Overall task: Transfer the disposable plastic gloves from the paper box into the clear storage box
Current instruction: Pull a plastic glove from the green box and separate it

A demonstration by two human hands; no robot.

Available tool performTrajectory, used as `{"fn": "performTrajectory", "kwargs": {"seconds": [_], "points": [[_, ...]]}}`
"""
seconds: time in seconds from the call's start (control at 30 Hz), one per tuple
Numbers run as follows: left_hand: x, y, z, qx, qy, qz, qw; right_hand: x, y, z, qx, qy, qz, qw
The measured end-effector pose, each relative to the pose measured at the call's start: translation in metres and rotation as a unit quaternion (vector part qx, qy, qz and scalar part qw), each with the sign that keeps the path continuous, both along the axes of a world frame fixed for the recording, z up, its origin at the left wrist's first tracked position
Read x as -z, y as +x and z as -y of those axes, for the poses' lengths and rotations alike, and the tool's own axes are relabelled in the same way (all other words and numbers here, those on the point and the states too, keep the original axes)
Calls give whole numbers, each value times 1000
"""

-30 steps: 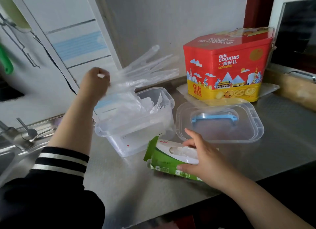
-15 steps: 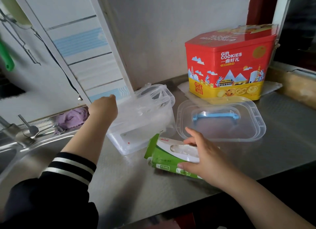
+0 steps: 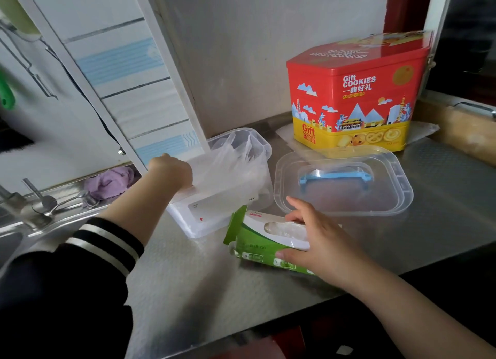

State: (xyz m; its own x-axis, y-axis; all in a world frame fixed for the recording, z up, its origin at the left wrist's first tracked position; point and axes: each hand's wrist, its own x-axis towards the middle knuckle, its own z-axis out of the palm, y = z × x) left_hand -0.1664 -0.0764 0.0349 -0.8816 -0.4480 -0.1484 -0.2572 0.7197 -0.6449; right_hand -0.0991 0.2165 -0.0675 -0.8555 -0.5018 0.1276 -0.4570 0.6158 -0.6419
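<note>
Gloves in left grip point rearward; right grip clasps sideways-lying paper box.

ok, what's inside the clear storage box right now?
Crumpled clear plastic gloves fill the clear storage box; the left hand grips them at its rim. The bottom is hidden by the gloves.

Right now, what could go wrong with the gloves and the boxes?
The gloves stick up above the clear box rim, so some might spill out when the left hand lets go. The paper box lies near the counter edge, held by the right hand; a tug could slide it off.
</note>
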Motion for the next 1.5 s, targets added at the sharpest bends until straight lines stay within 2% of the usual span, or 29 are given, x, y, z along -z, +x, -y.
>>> {"fn": "performTrajectory", "kwargs": {"seconds": [0.13, 0.2, 0.27, 0.33, 0.37, 0.4, 0.47, 0.5, 0.53, 0.6, 0.63, 0.7, 0.77, 0.93, 1.03, 1.17, 1.3, 1.33, 1.4, 1.47, 1.5], "points": [[0, -5, -4, -3, 13, 47, 999, -1, 0, 0, -1, 1, 0, 1000], [-12, -2, -5, 7, 32, 33, 999, 0, -1, 0, -2, -2, -3, 1000], [-32, 7, -7, 31, 33, -24, 999, 0, 0, -1, -4, -4, -10, 1000], [-47, 21, -19, 79, 39, -123, 988, 2, 0, -1, 4, -13, -3, 1000], [-50, 29, -31, 121, 57, -193, 972, 3, 0, 0, 11, -21, 3, 1000], [-47, 38, -45, 183, 88, -274, 940, 5, -1, 0, 16, -29, 1, 999], [-31, 58, -76, 315, 200, -409, 833, 8, -3, 2, 21, -40, -26, 999], [-20, 67, -89, 354, 275, -427, 786, 8, -4, 3, 27, -50, -31, 998], [-8, 75, -100, 366, 362, -404, 756, 8, -5, 4, 36, -66, -24, 997], [23, 82, -109, 336, 521, -281, 732, 8, -7, 6, 52, -100, 5, 994], [39, 83, -108, 311, 569, -217, 730, 8, -9, 6, 58, -116, 24, 991], [68, 80, -103, 285, 583, -133, 749, 7, -12, 7, 63, -145, 61, 986], [88, 76, -98, 297, 559, -133, 762, 4, -13, 8, 72, -142, 71, 985], [99, 72, -95, 284, 614, -158, 720, 5, -14, 17, 82, -81, -9, 993], [103, 72, -96, 268, 629, -172, 709, 3, -14, 21, 108, -93, -20, 990], [102, 71, -97, 248, 650, -172, 698, -5, -13, 19, 102, -229, 69, 966], [101, 72, -97, 251, 649, -176, 696, -10, -11, 12, 114, -400, 130, 900], [101, 73, -97, 255, 647, -179, 696, -12, -11, 9, 94, -394, 146, 903], [103, 73, -97, 262, 646, -185, 693, -7, -14, 7, 64, -270, 153, 949], [103, 73, -96, 264, 644, -186, 694, 0, -14, 11, 78, -144, 91, 982], [103, 73, -97, 264, 643, -186, 695, 0, -13, 14, 89, -141, 62, 984]]}}
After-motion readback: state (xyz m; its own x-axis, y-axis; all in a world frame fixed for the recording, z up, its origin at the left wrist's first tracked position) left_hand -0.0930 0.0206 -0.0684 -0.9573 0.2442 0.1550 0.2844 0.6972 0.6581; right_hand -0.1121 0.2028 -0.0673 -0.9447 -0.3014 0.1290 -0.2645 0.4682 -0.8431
